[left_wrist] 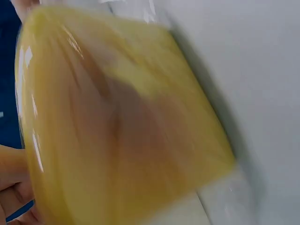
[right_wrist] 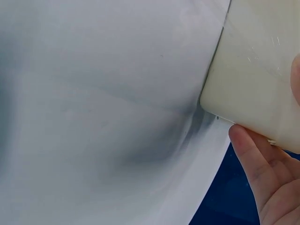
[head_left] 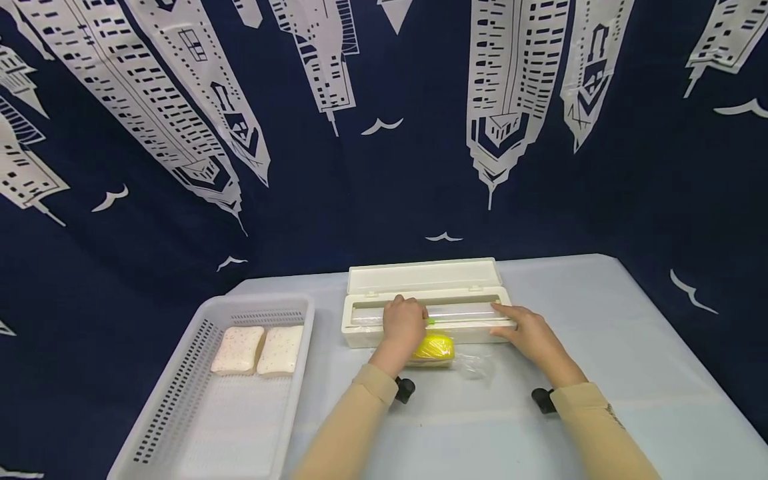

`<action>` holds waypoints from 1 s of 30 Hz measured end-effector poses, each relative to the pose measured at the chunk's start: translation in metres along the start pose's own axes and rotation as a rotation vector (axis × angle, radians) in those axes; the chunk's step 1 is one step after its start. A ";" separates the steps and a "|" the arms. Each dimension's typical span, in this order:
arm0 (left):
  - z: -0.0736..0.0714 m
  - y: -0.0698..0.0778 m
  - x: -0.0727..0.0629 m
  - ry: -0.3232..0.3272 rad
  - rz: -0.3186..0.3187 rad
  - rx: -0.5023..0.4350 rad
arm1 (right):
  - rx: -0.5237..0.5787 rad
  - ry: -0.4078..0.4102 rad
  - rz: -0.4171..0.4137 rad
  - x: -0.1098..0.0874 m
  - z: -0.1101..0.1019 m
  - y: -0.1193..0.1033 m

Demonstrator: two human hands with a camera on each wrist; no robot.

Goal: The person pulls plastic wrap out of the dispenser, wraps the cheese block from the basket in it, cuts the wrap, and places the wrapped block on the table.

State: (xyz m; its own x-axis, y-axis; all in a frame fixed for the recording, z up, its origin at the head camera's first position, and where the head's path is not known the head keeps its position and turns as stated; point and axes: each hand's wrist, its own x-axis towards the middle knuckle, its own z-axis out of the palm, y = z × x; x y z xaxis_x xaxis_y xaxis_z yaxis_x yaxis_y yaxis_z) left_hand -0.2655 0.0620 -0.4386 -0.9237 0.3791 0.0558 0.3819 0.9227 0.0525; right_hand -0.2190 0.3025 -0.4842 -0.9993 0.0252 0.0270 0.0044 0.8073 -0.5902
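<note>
A cream cling film box point(head_left: 480, 331) stands with its lid point(head_left: 423, 277) raised and a roll of clear film point(head_left: 462, 312) inside. My left hand point(head_left: 405, 327) is at the box's front edge, fingers curled at a small green slider point(head_left: 429, 321) mostly hidden by them. My right hand point(head_left: 531, 335) grips the box's right end, its thumb on the front and fingers at the end wall. Just before the box lies a yellow-topped block point(head_left: 433, 347) wrapped in clear film, which fills much of the left wrist view; its kind is unclear.
At the left a white perforated basket point(head_left: 294, 407) holds two pale, speckled square slices point(head_left: 280, 350). Loose clear film point(head_left: 474, 365) lies beside the wrapped block. A dark blue printed cloth point(head_left: 384, 187) hangs behind the white table point(head_left: 600, 320).
</note>
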 end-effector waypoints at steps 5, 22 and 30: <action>0.001 -0.034 -0.010 0.050 -0.064 -0.122 | 0.005 -0.019 0.003 0.000 -0.002 0.002; 0.010 -0.087 -0.033 0.185 -0.218 -0.314 | 0.029 0.001 -0.012 0.001 0.000 0.002; 0.010 -0.104 -0.045 0.313 -0.273 -0.359 | 0.031 -0.014 0.011 0.002 0.001 0.002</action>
State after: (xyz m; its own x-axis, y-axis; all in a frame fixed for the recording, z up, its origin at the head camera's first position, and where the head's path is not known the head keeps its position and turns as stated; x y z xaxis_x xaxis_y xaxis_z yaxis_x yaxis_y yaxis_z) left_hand -0.2639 -0.0501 -0.4566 -0.9582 0.0403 0.2833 0.1673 0.8821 0.4403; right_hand -0.2207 0.3038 -0.4860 -0.9996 0.0259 0.0095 0.0145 0.7884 -0.6150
